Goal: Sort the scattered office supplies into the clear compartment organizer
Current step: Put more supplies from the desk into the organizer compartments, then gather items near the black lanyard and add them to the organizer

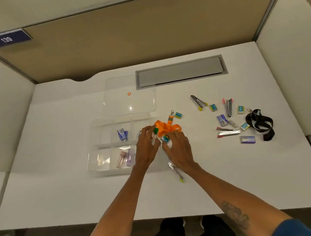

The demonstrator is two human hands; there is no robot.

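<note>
The clear compartment organizer lies at the left of the white desk, holding blue staple boxes in a back compartment and pink and purple tubes in a front one. My left hand is over its right edge, fingers around a small green-capped item. My right hand is beside it, pinching a small teal box. An orange lanyard lies bunched just behind both hands.
The organizer's clear lid lies behind it. To the right are scattered staplers, staple removers, small teal boxes, blue boxes and a black lanyard. Another stapler lies under my right wrist. A grey cable hatch sits at the back.
</note>
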